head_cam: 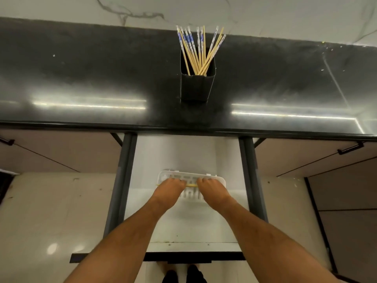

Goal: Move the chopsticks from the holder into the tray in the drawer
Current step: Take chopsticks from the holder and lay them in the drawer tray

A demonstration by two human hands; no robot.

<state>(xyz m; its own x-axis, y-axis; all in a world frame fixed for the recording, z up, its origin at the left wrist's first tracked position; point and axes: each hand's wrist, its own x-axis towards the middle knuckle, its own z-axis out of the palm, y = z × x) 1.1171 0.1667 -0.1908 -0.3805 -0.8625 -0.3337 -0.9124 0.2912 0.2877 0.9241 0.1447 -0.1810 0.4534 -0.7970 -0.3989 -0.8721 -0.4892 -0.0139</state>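
Both hands down in the open drawer (183,227) over the white tray (221,180): left hand (168,188) and right hand (210,187) each pinch one yellow chopstick (191,185), held crosswise. Remaining chopsticks (199,50) upright in black holder (196,86) on dark surface (81,78).

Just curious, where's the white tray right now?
In the open drawer below the counter, the white tray lies under both hands, at the centre of the head view.
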